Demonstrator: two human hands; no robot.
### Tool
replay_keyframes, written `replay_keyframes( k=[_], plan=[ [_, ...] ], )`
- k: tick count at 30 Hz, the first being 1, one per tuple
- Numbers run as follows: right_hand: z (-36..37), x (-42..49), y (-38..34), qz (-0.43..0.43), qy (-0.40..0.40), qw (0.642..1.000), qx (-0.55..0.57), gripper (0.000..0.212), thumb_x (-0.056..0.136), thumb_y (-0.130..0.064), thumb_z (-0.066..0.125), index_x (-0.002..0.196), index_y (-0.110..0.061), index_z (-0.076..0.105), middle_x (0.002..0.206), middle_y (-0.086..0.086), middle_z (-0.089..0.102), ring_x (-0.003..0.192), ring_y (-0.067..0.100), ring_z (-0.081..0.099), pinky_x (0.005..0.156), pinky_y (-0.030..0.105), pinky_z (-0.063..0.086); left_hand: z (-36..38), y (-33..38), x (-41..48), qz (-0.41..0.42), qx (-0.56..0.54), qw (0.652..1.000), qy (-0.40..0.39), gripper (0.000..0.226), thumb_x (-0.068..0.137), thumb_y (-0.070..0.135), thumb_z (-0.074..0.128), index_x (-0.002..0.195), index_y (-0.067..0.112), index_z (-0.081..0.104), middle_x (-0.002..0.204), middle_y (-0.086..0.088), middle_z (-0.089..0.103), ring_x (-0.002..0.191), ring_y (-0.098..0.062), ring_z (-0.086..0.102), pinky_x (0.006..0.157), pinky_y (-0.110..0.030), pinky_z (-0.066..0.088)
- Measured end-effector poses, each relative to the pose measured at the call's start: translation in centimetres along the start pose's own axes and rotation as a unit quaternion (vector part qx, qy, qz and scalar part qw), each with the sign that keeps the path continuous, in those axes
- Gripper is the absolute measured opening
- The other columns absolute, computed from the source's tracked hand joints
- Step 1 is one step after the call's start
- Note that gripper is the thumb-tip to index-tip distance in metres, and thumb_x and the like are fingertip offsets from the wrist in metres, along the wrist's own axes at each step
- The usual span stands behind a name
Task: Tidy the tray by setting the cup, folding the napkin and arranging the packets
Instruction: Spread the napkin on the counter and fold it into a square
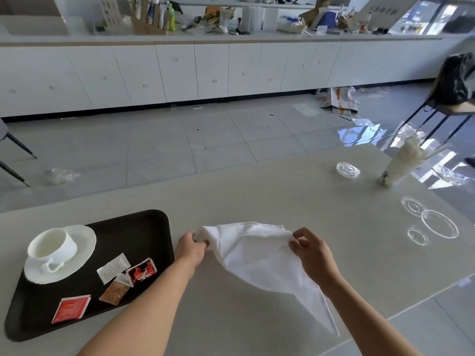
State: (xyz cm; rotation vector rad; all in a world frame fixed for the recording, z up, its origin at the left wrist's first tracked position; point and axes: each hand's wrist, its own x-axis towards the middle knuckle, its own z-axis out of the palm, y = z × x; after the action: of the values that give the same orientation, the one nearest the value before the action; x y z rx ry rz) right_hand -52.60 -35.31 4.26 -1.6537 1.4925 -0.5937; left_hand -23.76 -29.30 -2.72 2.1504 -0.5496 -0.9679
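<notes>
Midway, by the look of it. Napkin off the tray, held over the table to the tray's right. Left hand pinches one upper corner; right hand pinches the top edge at the other side. Both closed on cloth. Fabric sags between them, and a long point trails down toward the person, its tip at or near the tabletop; cannot tell whether it touches. No clean fold showing, so the folding looks barely begun.

Tray, dark, sits at the left of the table. Cup stands upright on its saucer in the tray's far-left corner, handle toward the near side. That part reads as done.

Packets loose on the tray, near side of the saucer. White packet, red-and-black packet and brown packet crowd together at odd angles, touching or overlapping. Red packet lies apart, near the front rim. No row, no stack: arranging looks not started.

Left to do, as I judge it: fold the napkin, lay it on the tray, line up the four packets.

Further out on the table, right side: clear lids scattered, and a sleeve of stacked cups lying over.
</notes>
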Motion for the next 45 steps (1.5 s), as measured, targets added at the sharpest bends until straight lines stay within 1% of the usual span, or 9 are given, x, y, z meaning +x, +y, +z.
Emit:
replay_keyframes(
  k=[5, 12, 16, 20, 25, 31, 34, 37, 45],
  plan=[
    [-3.2, -1.4, -3.3, -0.063, -0.017, 0.998, -0.006, 0.016, 0.097, -0.018, 0.060, 0.087, -0.030, 0.054, 0.064, -0.011, 0.063, 0.051, 0.008, 0.046, 0.051, 0.027, 0.038, -2.5, 0.7, -1.5, 0.088, -0.068, 0.993, 0.029, 0.013, 0.084, 0.013, 0.064, 0.073, 0.019, 0.068, 0.069, 0.002, 0.064, 0.072, -0.020, 0.060, 0.058, -0.028, 0.042],
    [-6.3, 1.5, -8.3, -0.003, 0.053, 0.981, 0.189, 0.008, 0.094, -0.015, 0.064, 0.089, -0.022, 0.063, 0.071, 0.005, 0.064, 0.055, 0.021, 0.056, 0.052, 0.033, 0.048, -11.1, 7.1, -4.2, 0.244, -0.203, 0.946, 0.060, 0.009, 0.079, 0.026, 0.069, 0.087, 0.029, 0.068, 0.077, 0.011, 0.069, 0.067, 0.001, 0.061, 0.059, -0.023, 0.050],
    [-7.3, 7.3, -8.3, 0.056, 0.034, 0.972, 0.225, 0.009, 0.093, -0.006, 0.061, 0.088, -0.014, 0.062, 0.069, 0.010, 0.063, 0.045, 0.019, 0.058, 0.046, 0.031, 0.051, -11.7, 10.5, -1.5, 0.171, -0.214, 0.959, 0.071, 0.041, 0.070, 0.026, 0.082, 0.108, 0.031, 0.068, 0.085, 0.005, 0.070, 0.071, -0.013, 0.069, 0.057, -0.027, 0.054],
    [-4.7, 11.8, -4.6, 0.071, 0.010, 0.995, 0.069, 0.026, 0.086, 0.001, 0.062, 0.109, -0.010, 0.064, 0.089, 0.012, 0.065, 0.064, 0.025, 0.060, 0.050, 0.024, 0.047, -7.5, 9.6, -0.1, 0.093, -0.011, 0.988, 0.125, 0.065, 0.075, 0.027, 0.078, 0.133, 0.020, 0.051, 0.124, -0.013, 0.056, 0.107, -0.029, 0.060, 0.088, -0.040, 0.053],
    [-3.2, 12.5, 2.4, 0.088, -0.049, 0.994, -0.031, 0.053, 0.082, -0.001, 0.069, 0.131, -0.015, 0.055, 0.115, 0.008, 0.067, 0.087, 0.026, 0.066, 0.074, 0.032, 0.051, -1.3, 3.2, -3.7, 0.107, 0.137, 0.965, 0.198, 0.066, 0.079, 0.026, 0.070, 0.137, 0.021, 0.040, 0.141, -0.015, 0.034, 0.122, -0.034, 0.044, 0.095, -0.041, 0.043],
    [-3.2, 9.3, 7.2, 0.092, -0.087, 0.977, -0.169, 0.054, 0.087, -0.040, 0.068, 0.134, -0.018, 0.052, 0.101, -0.006, 0.070, 0.092, 0.024, 0.067, 0.080, 0.034, 0.048, 4.8, -2.4, -8.0, -0.061, 0.065, 0.981, 0.173, 0.070, 0.084, 0.041, 0.066, 0.136, 0.001, 0.043, 0.132, -0.019, 0.053, 0.121, -0.035, 0.051, 0.095, -0.042, 0.046],
    [-3.2, 7.2, 8.8, 0.070, -0.094, 0.956, -0.268, 0.055, 0.083, -0.053, 0.067, 0.128, -0.025, 0.052, 0.107, -0.004, 0.071, 0.100, 0.023, 0.067, 0.077, 0.033, 0.050, 5.2, -2.4, -7.6, -0.091, -0.010, 0.981, 0.169, 0.033, 0.085, 0.040, 0.065, 0.100, 0.011, 0.070, 0.099, -0.011, 0.072, 0.095, -0.034, 0.065, 0.079, -0.039, 0.053],
    [-2.7, 5.3, 9.7, 0.020, -0.083, 0.950, -0.299, 0.045, 0.083, -0.042, 0.072, 0.122, -0.028, 0.055, 0.103, -0.003, 0.069, 0.097, 0.024, 0.066, 0.074, 0.034, 0.053, 5.0, -1.9, -6.3, -0.069, -0.056, 0.983, 0.161, 0.034, 0.083, 0.035, 0.065, 0.052, 0.019, 0.064, 0.054, 0.001, 0.063, 0.059, -0.027, 0.061, 0.055, -0.031, 0.046],
    [-4.6, 3.9, 9.7, 0.032, -0.023, 0.982, -0.185, 0.029, 0.082, -0.010, 0.068, 0.109, -0.020, 0.065, 0.067, -0.005, 0.063, 0.070, 0.025, 0.062, 0.066, 0.035, 0.049, 4.5, -0.4, -4.1, -0.084, -0.133, 0.967, 0.202, 0.021, 0.084, 0.017, 0.050, 0.066, 0.008, 0.056, 0.066, -0.011, 0.058, 0.062, -0.031, 0.055, 0.058, -0.031, 0.040]
  ],
)
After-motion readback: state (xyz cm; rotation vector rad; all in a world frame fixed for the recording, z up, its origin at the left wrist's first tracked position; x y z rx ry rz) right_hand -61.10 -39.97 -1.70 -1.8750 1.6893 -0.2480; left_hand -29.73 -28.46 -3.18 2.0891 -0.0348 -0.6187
